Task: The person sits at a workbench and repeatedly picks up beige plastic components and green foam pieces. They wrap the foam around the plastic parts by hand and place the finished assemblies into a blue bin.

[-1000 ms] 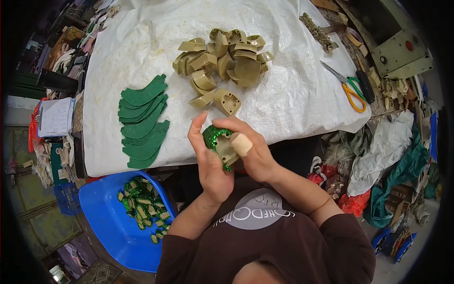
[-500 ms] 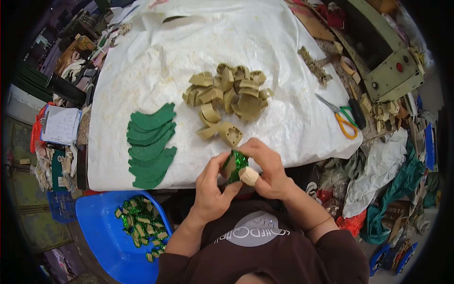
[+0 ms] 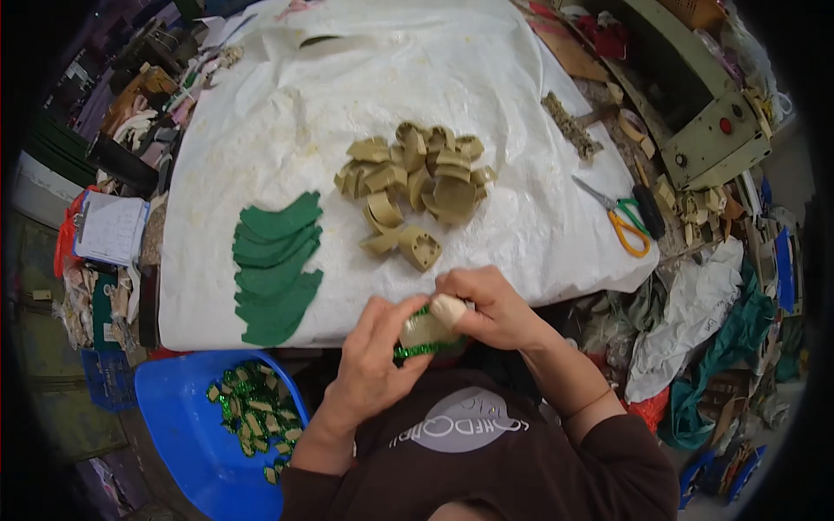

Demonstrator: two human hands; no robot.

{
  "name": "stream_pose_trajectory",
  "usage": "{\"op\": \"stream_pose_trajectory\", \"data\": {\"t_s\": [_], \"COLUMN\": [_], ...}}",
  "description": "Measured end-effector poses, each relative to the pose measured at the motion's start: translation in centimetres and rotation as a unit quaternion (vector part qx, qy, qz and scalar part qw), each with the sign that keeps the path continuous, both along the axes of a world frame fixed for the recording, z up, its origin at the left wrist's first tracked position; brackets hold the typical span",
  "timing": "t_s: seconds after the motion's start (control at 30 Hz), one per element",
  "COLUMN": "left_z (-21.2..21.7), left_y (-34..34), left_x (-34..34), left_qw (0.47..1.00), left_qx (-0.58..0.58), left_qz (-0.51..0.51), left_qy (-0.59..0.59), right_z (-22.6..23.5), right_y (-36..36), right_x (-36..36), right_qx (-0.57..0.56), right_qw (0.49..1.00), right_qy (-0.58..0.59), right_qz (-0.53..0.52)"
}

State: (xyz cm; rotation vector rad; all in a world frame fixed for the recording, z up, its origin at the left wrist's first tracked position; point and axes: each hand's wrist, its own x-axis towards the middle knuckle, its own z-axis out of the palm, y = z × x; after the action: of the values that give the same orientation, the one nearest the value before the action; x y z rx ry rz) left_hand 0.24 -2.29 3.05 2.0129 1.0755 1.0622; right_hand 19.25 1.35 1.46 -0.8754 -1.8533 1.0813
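Observation:
Close to my body, just off the table's near edge, my left hand (image 3: 374, 359) and my right hand (image 3: 486, 310) both grip a shoe heel (image 3: 426, 331) wrapped in shiny green sequined material. Its beige face shows between my fingers, with the green glitter along its edge. A pale cover sits on my right thumb and presses near the heel's top. Beyond my hands lies a pile of bare beige shoe heels (image 3: 453, 198). Left of them, curved green cover pieces (image 3: 276, 271) are laid overlapping, dull side up.
A white sheet (image 3: 261, 130) covers the table. Scissors (image 3: 625, 227) with orange and green handles lie at its right edge, by a black-handled tool (image 3: 650, 211). A blue tub (image 3: 193, 460) at lower left holds several green-covered heels. A greenish machine (image 3: 717, 143) stands at right.
Both hands have come slightly nearer my body. The heel has been turned so its beige face points up, and my right thumb has shifted to its top edge.

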Motion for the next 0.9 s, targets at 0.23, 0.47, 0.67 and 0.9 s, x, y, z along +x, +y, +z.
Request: {"op": "stream_pose_trajectory", "data": {"t_s": [0.23,0.47,0.67,0.9], "left_z": [-1.8,-2.1,-3.0,-3.1], "left_y": [0.3,-0.2,0.1,-0.5], "left_x": [0.9,2.5,3.3,2.7], "left_qw": [0.994,0.979,0.962,0.963], "left_qx": [0.083,0.144,0.187,0.153], "left_qz": [0.07,0.143,0.196,0.22], "left_qy": [-0.025,0.02,0.043,0.037], "right_z": [-1.2,-1.7,-2.5,-3.4], "right_y": [-0.5,-1.5,-2.1,-2.3], "right_x": [-0.7,-0.6,-1.9,-1.6], "right_qx": [-0.257,-0.169,-0.144,-0.261], "right_qw": [0.935,0.97,0.977,0.93], "right_qy": [0.24,0.178,0.12,0.256], "right_qz": [0.03,-0.002,-0.101,0.027]}}
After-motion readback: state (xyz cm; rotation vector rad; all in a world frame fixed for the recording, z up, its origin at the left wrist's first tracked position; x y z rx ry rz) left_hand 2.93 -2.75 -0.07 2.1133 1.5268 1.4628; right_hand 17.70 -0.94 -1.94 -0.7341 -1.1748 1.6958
